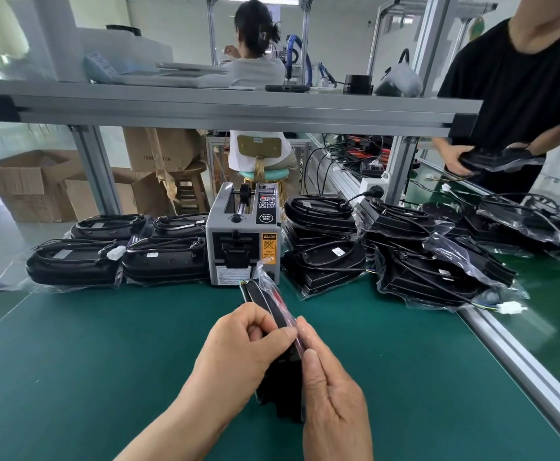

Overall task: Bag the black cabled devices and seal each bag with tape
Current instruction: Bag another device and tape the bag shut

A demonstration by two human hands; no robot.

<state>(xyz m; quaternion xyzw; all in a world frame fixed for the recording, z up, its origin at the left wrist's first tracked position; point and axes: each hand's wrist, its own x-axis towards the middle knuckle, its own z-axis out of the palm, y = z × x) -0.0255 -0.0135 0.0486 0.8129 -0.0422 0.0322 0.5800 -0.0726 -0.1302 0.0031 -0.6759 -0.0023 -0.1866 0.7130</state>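
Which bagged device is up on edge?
The bagged device held between the left hand and right hand, in front of the tape dispenser. Those in the stacks beside it lie flat.

The left hand and right hand hide the lower part of the bagged device they hold. The small words on the tape machine are too tiny to read. The pile of bagged devices runs off the right edge. The standing person has the head cut off at the top.
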